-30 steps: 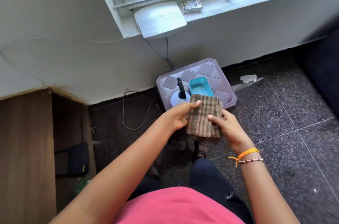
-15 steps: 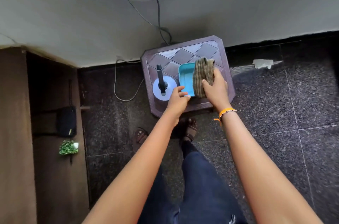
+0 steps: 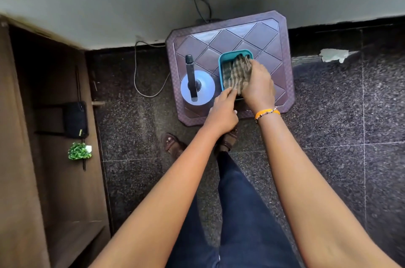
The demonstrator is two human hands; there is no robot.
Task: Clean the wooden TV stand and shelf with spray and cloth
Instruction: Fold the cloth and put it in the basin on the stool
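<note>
A striped brown cloth [image 3: 234, 72] lies in a small teal tray [image 3: 221, 63] on a brown plastic stool [image 3: 274, 37]. My right hand [image 3: 259, 88] lies over the cloth's right side and grips it; the hand is slightly blurred. The fingertips of my left hand [image 3: 222, 112] touch the cloth's near end at the tray's near rim. Just left of the tray a pale spray bottle [image 3: 206, 85] with a black nozzle stands upright on the stool, untouched. The wooden TV stand [image 3: 61, 191] runs along the left edge, with its lower shelf showing.
On the stand's shelf sit a black pouch [image 3: 74, 119] and a small green plant [image 3: 79, 151]. Cables [image 3: 140, 83] trail from the wall onto the dark speckled floor behind the stool. A scrap of paper [image 3: 333, 55] lies by the wall at right. My feet stand just before the stool.
The view tipped down onto the stool. My right hand carried the cloth from chest height down into the teal tray, and my left hand followed to the tray's near rim.
</note>
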